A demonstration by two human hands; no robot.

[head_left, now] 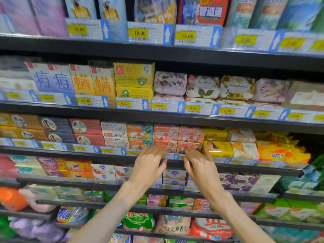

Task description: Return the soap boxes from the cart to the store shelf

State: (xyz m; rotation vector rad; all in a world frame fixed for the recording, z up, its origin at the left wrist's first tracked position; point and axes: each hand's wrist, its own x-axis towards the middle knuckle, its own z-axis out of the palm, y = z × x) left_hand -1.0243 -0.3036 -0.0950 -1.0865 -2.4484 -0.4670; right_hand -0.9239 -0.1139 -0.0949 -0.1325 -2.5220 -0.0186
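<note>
Pink Goat Soap boxes [178, 135] stand two high and two wide on the middle store shelf [73, 152]. My left hand [149, 162] reaches up with straight fingers, its tips at the lower left pink box [164, 144]. My right hand [199, 163] reaches up beside it, fingertips at the lower right pink box [190, 146]. Neither hand holds anything. The cart is out of view.
White Goat Soap boxes [114, 131] and orange ones [139, 132] stand left of the pink ones, yellow soap packs [217, 146] right of them. Price tags [122, 151] line every shelf edge. Shelves above and below are packed with soaps and detergent bags.
</note>
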